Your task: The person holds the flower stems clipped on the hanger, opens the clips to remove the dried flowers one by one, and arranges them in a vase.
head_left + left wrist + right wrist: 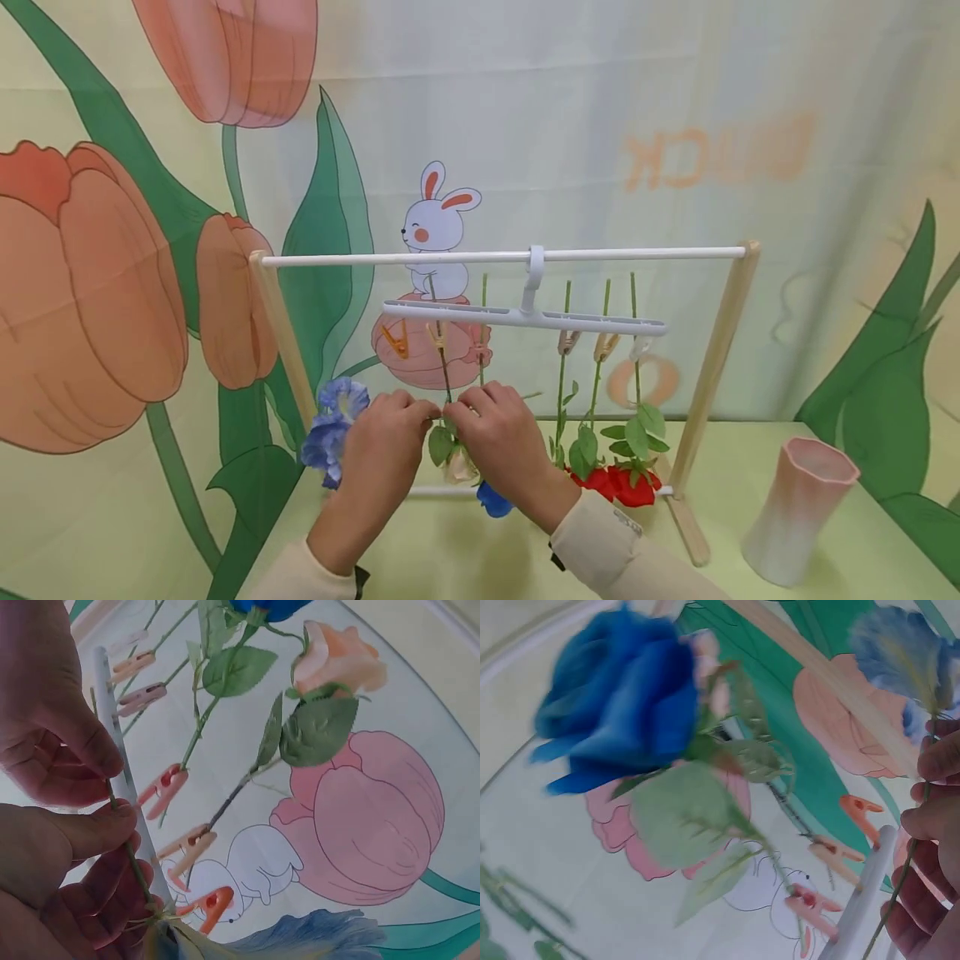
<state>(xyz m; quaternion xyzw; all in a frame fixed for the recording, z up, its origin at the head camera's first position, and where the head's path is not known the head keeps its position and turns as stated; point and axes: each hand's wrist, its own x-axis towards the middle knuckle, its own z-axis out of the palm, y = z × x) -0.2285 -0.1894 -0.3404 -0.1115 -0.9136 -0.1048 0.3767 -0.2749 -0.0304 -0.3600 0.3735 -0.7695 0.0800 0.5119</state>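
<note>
My left hand (384, 446) holds an artificial blue-purple flower (327, 437) by its stem, just behind the bloom. My right hand (504, 433) pinches the same stem farther along, close to the left fingertips; the stem (140, 879) runs through both hands in the left wrist view. Above them a white hanger (487, 316) carries small clips. Its leftmost orange clip (395, 341) grips nothing. Beside it, a tan clip (187, 850) holds a peach rose (337, 664) and a pink clip (814, 909) a blue rose (622, 705), both head down.
The hanger hooks over the white rod (337, 259) of a wooden-legged rack (716, 375). Several red roses (633, 486) hang from clips on its right half. A pink and white vase (798, 512) stands right on the green table (712, 450). A printed curtain (562, 125) is behind.
</note>
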